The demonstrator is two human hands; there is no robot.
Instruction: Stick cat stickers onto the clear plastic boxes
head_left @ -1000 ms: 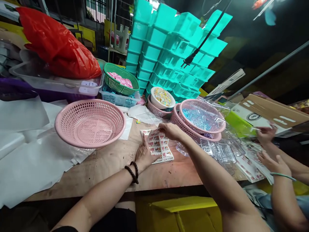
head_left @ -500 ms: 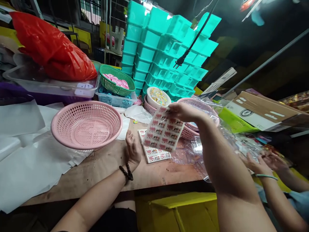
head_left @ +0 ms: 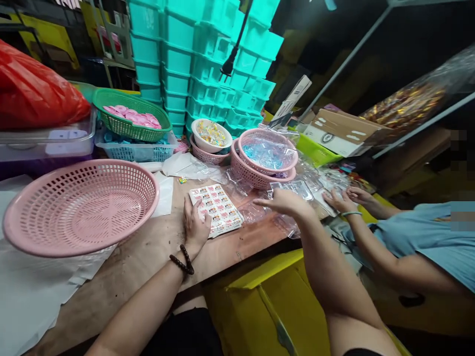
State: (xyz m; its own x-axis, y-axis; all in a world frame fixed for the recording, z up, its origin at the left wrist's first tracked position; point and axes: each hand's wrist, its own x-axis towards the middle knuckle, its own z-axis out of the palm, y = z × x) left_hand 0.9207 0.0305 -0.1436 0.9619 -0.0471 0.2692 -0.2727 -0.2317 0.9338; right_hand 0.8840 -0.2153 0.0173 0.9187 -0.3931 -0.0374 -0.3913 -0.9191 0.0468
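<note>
A stack of printed sticker sheets (head_left: 221,210) with rows of small pink and black pictures lies on the wooden table. My left hand (head_left: 197,226), wearing a dark beaded bracelet, rests on the stack's left edge with its fingers apart. To the right of the sheets, my right hand (head_left: 287,201) hovers over clear plastic packaging (head_left: 256,212). Its fingers stretch to the left, and I see nothing held in it. Clear plastic cases (head_left: 300,189) lie just behind that hand.
An unfilled pink basket (head_left: 111,212) stands at left on white paper. Behind are a green basket (head_left: 137,123) of pink pieces, a white bowl (head_left: 211,136) and stacked pink baskets (head_left: 263,180). Teal bins (head_left: 178,59) rise at the back. A co-worker's hands (head_left: 343,200) work at right.
The sticker sheet that my right hand held up now lies on the stack, and that hand has let go. My left hand has come onto the sheets. The view has turned right.
</note>
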